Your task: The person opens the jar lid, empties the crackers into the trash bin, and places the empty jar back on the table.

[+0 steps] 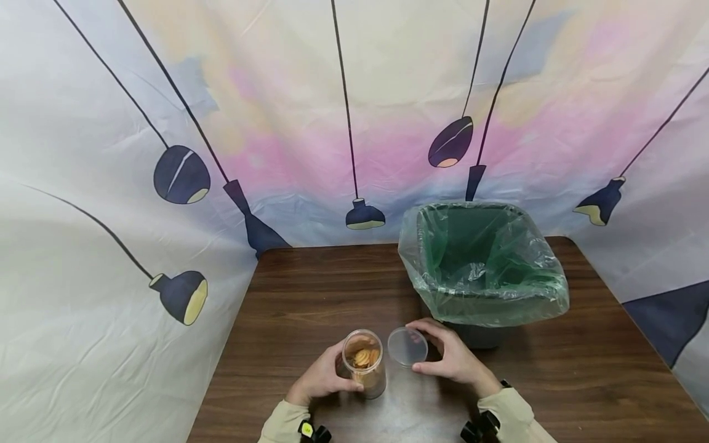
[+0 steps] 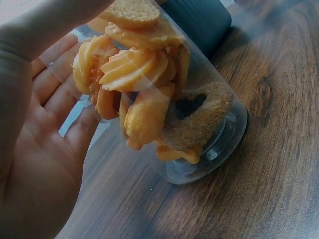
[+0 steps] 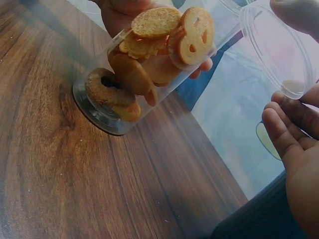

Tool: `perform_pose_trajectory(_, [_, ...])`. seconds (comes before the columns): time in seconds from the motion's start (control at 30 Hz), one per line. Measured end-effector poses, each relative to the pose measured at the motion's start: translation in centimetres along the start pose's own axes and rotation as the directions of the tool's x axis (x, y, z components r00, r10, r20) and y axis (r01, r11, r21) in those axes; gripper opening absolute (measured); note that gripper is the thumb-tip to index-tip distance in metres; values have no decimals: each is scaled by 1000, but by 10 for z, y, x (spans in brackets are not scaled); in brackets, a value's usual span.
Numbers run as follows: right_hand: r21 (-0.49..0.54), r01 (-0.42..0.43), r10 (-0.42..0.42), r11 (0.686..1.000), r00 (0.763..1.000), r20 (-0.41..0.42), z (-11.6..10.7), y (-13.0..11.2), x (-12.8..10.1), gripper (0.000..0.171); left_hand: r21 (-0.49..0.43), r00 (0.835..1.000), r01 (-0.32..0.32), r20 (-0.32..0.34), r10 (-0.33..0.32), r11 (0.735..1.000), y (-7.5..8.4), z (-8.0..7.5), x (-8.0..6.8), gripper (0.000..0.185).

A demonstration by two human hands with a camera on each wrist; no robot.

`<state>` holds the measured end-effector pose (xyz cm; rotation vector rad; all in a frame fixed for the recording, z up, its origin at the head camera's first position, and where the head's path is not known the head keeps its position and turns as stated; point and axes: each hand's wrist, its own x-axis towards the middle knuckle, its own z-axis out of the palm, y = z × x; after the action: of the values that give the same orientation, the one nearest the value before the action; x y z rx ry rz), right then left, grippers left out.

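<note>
One clear jar (image 1: 364,363) stood on the brown tabletop (image 1: 310,289), just in front of and to the left of the one green bin (image 1: 482,271). The jar was open at the top and held a pile of golden cookies (image 2: 134,84); I could not count them all, but one was a ring shape. One clear round lid (image 1: 407,346) was just to the right of the jar, between the jar and the bin. The left hand (image 1: 321,378) had its fingers (image 2: 60,94) curled round the side of the jar. The right hand (image 1: 451,357) pinched the lid by its rim between thumb and fingers (image 3: 286,129). No words or labels showed on the jar, lid or bin.
</note>
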<state>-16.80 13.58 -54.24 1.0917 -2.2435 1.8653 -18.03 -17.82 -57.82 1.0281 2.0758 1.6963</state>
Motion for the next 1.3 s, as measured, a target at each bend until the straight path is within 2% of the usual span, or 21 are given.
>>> perform_pose_trajectory(0.27, [-44,-54,53,998,998,-19,1,-7,1,68,2,998,-65,24,65,998,-3,0,2,80])
perform_pose_trajectory(0.47, [-94,-10,7,996,999,-35,3,-27,3,66,-5,998,-65,24,65,998,-4,1,1,81])
perform_pose_trajectory(0.6, [-121,0,-6,993,999,-46,5,-29,2,67,-4,998,-61,21,61,998,-5,1,1,81])
perform_pose_trajectory(1.3, [-233,-74,57,970,995,-80,11,-27,0,68,24,997,-70,17,70,997,-1,0,1,78])
